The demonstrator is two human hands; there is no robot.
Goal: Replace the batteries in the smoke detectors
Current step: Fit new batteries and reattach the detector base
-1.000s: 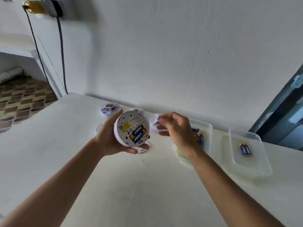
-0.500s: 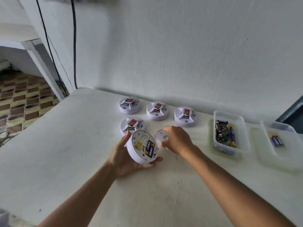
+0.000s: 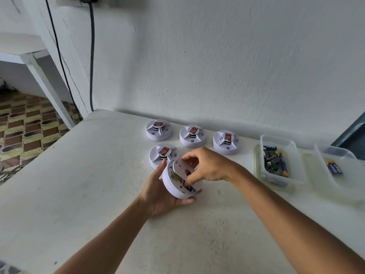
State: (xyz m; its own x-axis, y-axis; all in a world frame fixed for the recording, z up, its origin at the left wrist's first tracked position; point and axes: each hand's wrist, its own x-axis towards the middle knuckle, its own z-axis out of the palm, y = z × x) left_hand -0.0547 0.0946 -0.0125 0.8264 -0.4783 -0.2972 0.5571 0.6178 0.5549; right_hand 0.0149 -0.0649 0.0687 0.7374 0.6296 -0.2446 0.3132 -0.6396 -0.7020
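Left hand is cupping the upturned smoke detector above the table, fingers curled round its rim | right hand is pinching the back cover onto it | light, rigid, likely slippery plastic; best held by the rim.

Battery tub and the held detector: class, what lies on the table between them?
Only the right hand and wrist cross there; otherwise the table between battery tub and held detector looks bare, per the head view.

We see soft, even daylight, faint shadows under the wall, slight blur, and edges bowed by wide-angle distortion.
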